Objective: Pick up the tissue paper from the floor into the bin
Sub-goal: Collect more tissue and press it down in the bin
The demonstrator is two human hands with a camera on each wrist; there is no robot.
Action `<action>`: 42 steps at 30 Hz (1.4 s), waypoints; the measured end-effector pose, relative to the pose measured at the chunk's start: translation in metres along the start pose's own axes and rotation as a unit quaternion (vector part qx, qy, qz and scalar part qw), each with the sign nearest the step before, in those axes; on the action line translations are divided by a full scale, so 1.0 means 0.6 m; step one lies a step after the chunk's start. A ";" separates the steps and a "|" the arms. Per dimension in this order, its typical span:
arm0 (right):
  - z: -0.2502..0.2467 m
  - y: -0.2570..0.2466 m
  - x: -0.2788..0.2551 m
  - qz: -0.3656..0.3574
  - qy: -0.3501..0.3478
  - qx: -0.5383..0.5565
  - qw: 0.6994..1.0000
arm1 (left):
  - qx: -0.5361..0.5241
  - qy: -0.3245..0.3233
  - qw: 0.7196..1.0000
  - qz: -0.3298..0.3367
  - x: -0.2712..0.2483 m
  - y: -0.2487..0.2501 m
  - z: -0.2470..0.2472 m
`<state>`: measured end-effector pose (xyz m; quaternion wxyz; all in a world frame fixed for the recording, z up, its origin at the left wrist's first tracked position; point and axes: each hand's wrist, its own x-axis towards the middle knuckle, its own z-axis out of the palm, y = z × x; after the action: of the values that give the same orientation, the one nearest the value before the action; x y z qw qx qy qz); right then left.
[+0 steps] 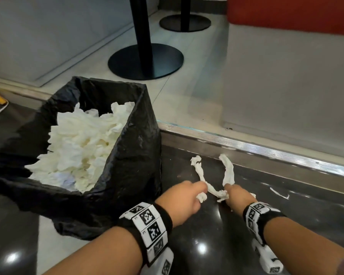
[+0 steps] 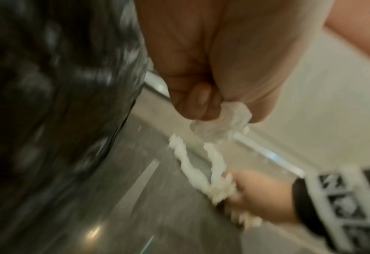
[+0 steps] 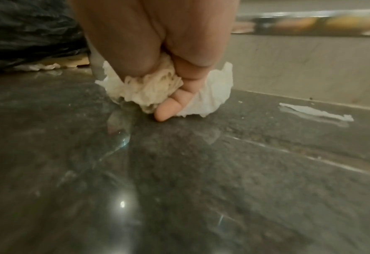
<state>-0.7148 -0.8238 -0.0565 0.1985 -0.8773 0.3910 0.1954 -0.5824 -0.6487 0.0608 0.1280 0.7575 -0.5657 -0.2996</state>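
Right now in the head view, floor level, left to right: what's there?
Bin with black liner, full of tissue → left hand gripping a tissue wad → twisted tissue strips → right hand gripping their end → small tissue scrap.

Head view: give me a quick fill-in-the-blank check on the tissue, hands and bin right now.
1. The bin is lined with a ____ plastic bag.
2. The right hand grips the twisted tissue strip down on the ____.
3. The left hand holds a crumpled wad of ____.
4. Beyond the bin stands a black pole on a ____ base.

Missing words: black; floor; tissue; round
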 end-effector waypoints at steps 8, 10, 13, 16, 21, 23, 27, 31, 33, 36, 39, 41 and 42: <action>-0.105 -0.023 -0.029 0.047 0.101 0.360 0.926 | 0.089 0.118 0.987 0.056 -0.103 0.069 -0.258; -0.154 -0.046 -0.052 0.041 0.118 0.452 0.883 | 0.109 0.178 0.978 0.009 -0.143 0.059 -0.333; -0.252 -0.114 -0.107 -0.051 0.113 0.577 0.807 | 0.092 0.275 0.955 -0.068 -0.194 0.012 -0.410; -0.352 -0.213 -0.177 -0.185 0.094 0.628 0.750 | 0.095 0.279 0.946 -0.138 -0.213 -0.060 -0.425; -0.438 -0.398 -0.226 -0.306 0.106 0.596 0.735 | 0.126 0.152 0.960 -0.196 -0.219 -0.162 -0.401; -0.438 -0.470 -0.214 -0.300 0.137 0.525 0.784 | 0.091 0.137 0.966 -0.199 -0.232 -0.182 -0.401; -0.403 -0.558 -0.166 -0.266 0.112 0.234 0.928 | 0.009 0.169 0.966 -0.194 -0.256 -0.201 -0.417; -0.393 -0.549 -0.120 -0.233 0.049 0.094 0.967 | 0.039 0.179 0.966 -0.181 -0.275 -0.210 -0.423; -0.404 -0.518 -0.107 -0.219 0.105 0.136 0.961 | 0.034 0.171 0.969 -0.173 -0.286 -0.215 -0.424; -0.398 -0.436 -0.076 -0.158 0.235 0.211 0.936 | 0.021 0.169 0.973 -0.158 -0.303 -0.211 -0.426; -0.333 -0.334 -0.018 -0.073 0.227 0.160 0.958 | 0.029 0.173 0.971 -0.160 -0.317 -0.207 -0.428; -0.265 -0.275 0.015 -0.027 0.162 0.107 0.981 | 0.005 0.165 0.972 -0.167 -0.325 -0.203 -0.426; -0.228 -0.251 0.030 -0.013 0.127 0.084 0.988 | -0.001 0.164 0.972 -0.165 -0.329 -0.207 -0.425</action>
<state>-0.5629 -0.8107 0.0793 0.2231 -0.8802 0.4164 0.0462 -0.3684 -0.4608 0.2562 0.1685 0.8794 -0.4034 -0.1885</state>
